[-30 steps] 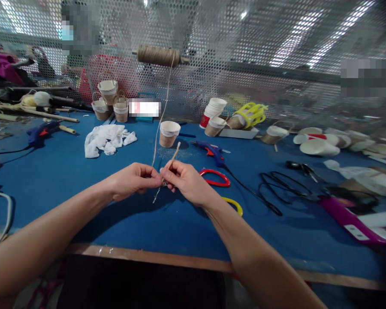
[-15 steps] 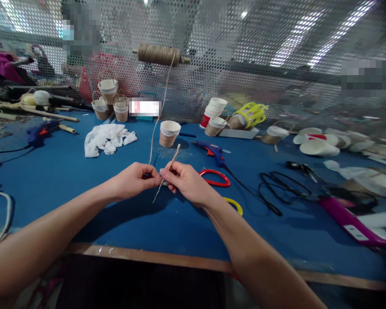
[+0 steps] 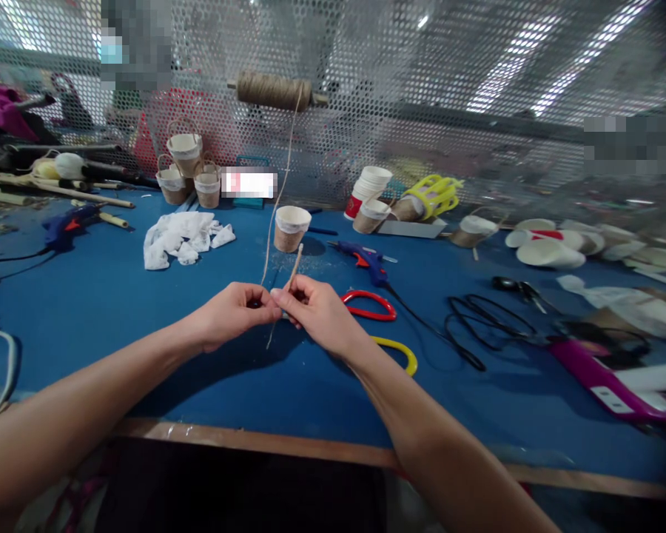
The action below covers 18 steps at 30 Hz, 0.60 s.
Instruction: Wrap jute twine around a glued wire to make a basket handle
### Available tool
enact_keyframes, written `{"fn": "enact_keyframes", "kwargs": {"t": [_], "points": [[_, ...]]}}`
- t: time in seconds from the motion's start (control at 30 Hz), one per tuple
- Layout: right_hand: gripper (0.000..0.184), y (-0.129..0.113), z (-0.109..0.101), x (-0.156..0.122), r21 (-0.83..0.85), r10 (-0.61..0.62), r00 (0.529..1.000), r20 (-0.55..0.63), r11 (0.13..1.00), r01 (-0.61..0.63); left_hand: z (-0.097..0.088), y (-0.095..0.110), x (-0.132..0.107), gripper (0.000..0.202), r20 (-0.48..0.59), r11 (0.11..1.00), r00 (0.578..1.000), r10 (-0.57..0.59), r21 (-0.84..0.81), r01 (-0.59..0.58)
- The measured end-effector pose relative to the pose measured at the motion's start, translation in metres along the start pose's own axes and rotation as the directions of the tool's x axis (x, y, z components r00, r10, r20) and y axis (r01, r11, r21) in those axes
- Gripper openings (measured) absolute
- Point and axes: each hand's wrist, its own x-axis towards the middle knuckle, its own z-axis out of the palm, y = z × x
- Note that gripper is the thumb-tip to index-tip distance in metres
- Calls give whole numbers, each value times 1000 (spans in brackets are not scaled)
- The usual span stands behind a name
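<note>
Fingertips of my left hand (image 3: 241,312) are pinched on twine (image 3: 280,189), which runs up to a brown spool (image 3: 274,90) on the mesh wall. Right beside it, my right hand (image 3: 317,311) is closed on a thin twine-wrapped stick (image 3: 297,263) that points up and away from me. A loose twine end hangs below the two hands, which meet at the fingertips. Just beyond stands a small twine-wrapped paper cup (image 3: 291,231) with a white lace rim. The exact spot where twine and stick meet is hidden by my fingers.
Scissors with a red handle (image 3: 369,306) and a yellow one lie by my right wrist. Behind them is a blue glue gun (image 3: 369,263) with its black cord. White lace (image 3: 180,238) lies left; several basket-like cups (image 3: 185,152) stand behind it. A purple power strip (image 3: 599,377) lies right.
Both hands stay together, with the right hand shifted slightly left. The stick's tip has moved a little left and stands steeper. The twine still runs to the spool.
</note>
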Motion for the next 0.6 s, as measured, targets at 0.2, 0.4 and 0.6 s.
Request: {"fn": "enact_keyframes", "kwargs": {"t": [0.2, 0.4, 0.6], "points": [[22, -1, -2, 1, 212, -32, 993, 112, 977, 8, -4, 0, 0, 21, 97, 992, 995, 4, -125, 8], [26, -2, -2, 1, 73, -2, 999, 36, 997, -1, -5, 2, 0, 21, 33, 999, 999, 37, 37, -38], [32, -2, 0, 0, -42, -17, 999, -31, 999, 15, -4, -4, 3, 22, 1, 990, 997, 80, 116, -80]]}}
